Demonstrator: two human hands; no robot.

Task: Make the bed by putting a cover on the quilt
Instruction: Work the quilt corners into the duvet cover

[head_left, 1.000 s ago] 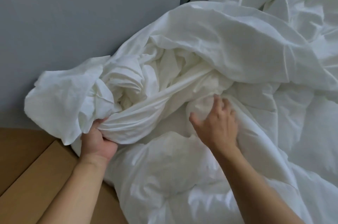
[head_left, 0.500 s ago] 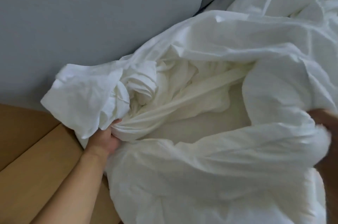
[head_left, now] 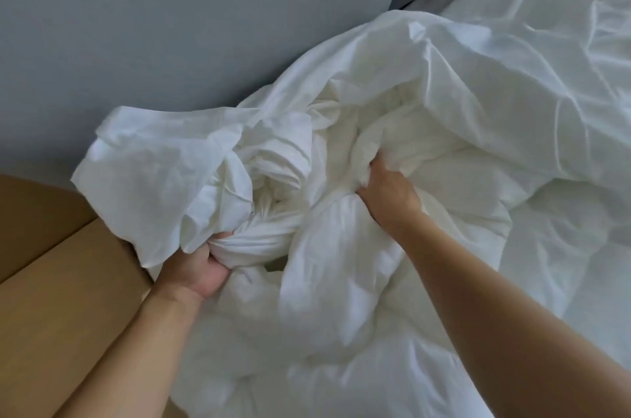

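Landmark: grey panel [head_left: 170, 24], upright behind the bedding.
Cover [head_left: 164, 171]: thin white cloth, bunched just below the panel; one part is twisted into a rope and a loose flap hangs toward the wooden surface [head_left: 51, 281].
Quilt [head_left: 358, 281]: puffier white mass heaped in front of the panel, right of the bunch; its boundary with the cover is not always discernible.
Left hand [head_left: 196, 272]: clenched round the twisted neck of the cover, nearest the panel's foot.
Right hand [head_left: 386, 199]: fingers dug into and grasping a thick fold of quilt, further out from the panel.
Step, as judged: working the quilt into the cover.
Method advised: untwist the rope first, find the opening, then seat one quilt corner in a cover corner and pinch both layers together.
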